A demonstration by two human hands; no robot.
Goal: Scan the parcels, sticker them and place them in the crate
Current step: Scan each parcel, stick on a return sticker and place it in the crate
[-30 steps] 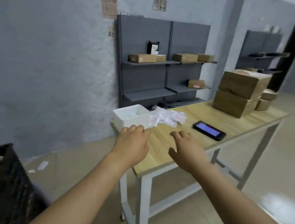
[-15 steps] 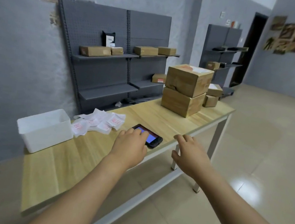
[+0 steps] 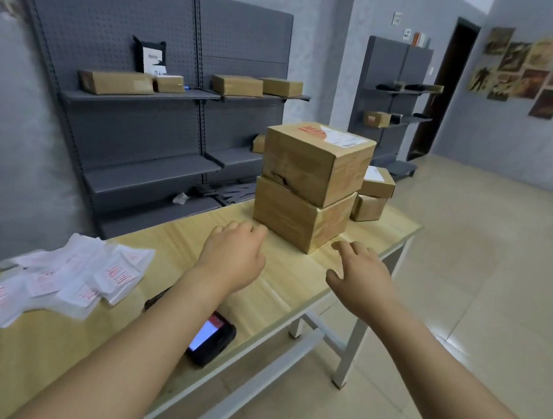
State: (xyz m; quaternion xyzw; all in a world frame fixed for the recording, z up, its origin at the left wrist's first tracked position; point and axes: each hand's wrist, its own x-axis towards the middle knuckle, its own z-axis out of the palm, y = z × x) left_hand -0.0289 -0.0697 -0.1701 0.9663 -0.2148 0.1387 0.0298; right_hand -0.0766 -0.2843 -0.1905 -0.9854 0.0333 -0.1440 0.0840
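Both hands, left hand (image 3: 233,252) and right hand (image 3: 360,275), reach empty with fingers spread toward the stacked boxes (image 3: 308,189) at twelve o'clock on the table (image 3: 294,280) (fetching, I judge). Next: grip the top box. Scanner (image 3: 210,339) lies at seven o'clock.

The person has moved along the light wooden surface (image 3: 174,249) toward the stack of two big brown cardboard boxes (image 3: 308,187). Both arms have reached forward. The left hand (image 3: 234,252) and right hand (image 3: 359,274) are now near the stack, fingers spread. The black handheld scanner (image 3: 210,339) now lies behind the hands, under the left arm.
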